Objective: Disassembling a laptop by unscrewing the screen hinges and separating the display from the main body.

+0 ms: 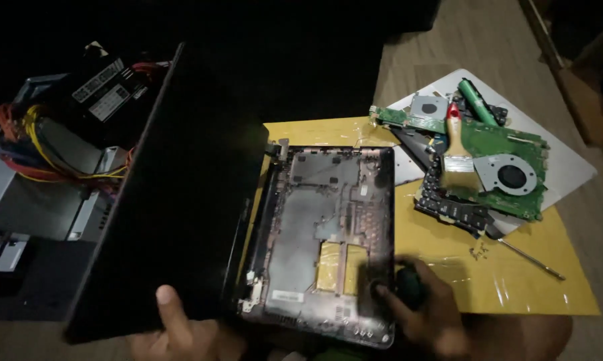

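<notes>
An opened laptop lies on a yellow table (pixel 535 284). Its black lid (pixel 174 194) stands tilted up at the left, and my left hand (pixel 181 327) grips the lid's near edge with the thumb on top. The gutted base shell (pixel 328 234) lies flat, with bare plastic ribs and yellow tape patches. My right hand (pixel 425 311) rests at the shell's near right corner and is closed around a dark round-handled tool (pixel 408 284), its tip hidden in the dark.
A pile of parts sits on a white panel (pixel 568 167) at the right: a green circuit board (pixel 508 167) with fan, a paintbrush (pixel 456 144), a keyboard (pixel 451 207). A thin screwdriver (pixel 532 259) lies on the table. A power supply (pixel 101 87) with coloured wires (pixel 27 144) stands left.
</notes>
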